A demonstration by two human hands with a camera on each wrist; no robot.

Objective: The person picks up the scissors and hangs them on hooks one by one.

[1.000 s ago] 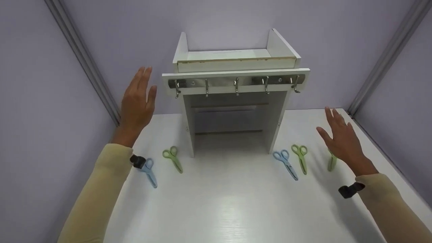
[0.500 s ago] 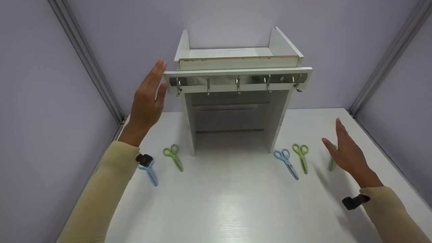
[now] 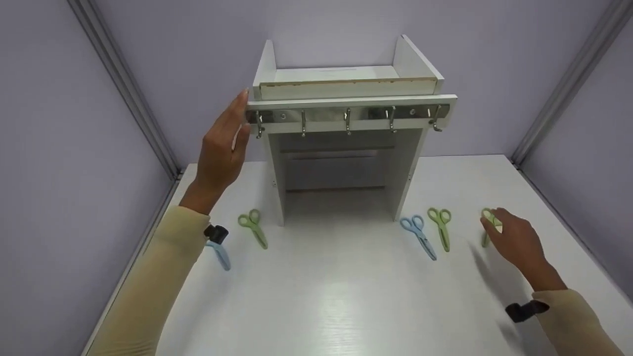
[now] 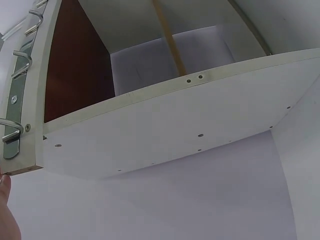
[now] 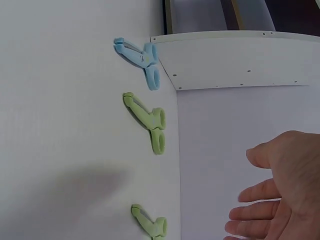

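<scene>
At the far right of the desk, the right hand hovers low over the outermost green scissors. Its fingers are straight and a bit spread, pinching nothing, though from the head view you can't tell if they're touching the handles yet. Those scissors lie just ahead of and under the fingertips, long axis running roughly toward the person, handles at the far end. The right hand is way nearer than the left.

Next over are another green pair and a blue pair, side by side near the white stand.

The left hand is up at the left end of the stand's hook rail, fingers straight and together, right against or just beside the edge. The tray on top looks empty, and nothing hangs on the hooks. Below the left arm lie a green pair and a blue pair.
</scene>
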